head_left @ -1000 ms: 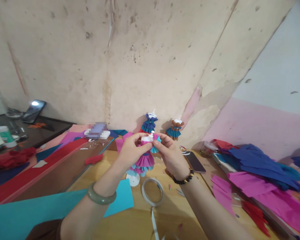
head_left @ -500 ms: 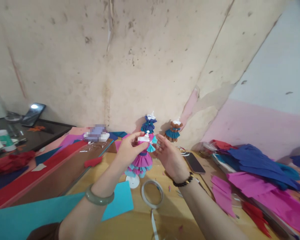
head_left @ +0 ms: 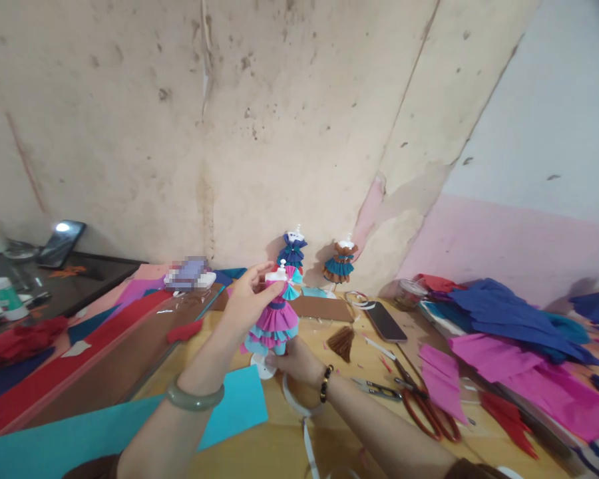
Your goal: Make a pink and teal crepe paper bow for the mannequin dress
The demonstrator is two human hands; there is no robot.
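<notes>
A small white dress form wears a tiered, ruffled paper dress in magenta and turquoise, with a fan-shaped bow at the chest. My left hand grips its upper body, thumb across the front. Down at the round white base, my right hand closes on the stand; the skirt hides some of its fingers. Beneath that hand lies a roll of white tape, partly covered by it, with a loose strip trailing toward me.
Two dressed forms, one blue and one brown and teal, stand by the wall. Red-handled scissors, thread snips, a brown tassel-like bundle and a phone lie right. Turquoise paper lies left; coloured paper is piled far right.
My right hand has gone from beside the bow down to the base of the stand. My left hand keeps its hold. The scissors and the brown bundle are now uncovered.
</notes>
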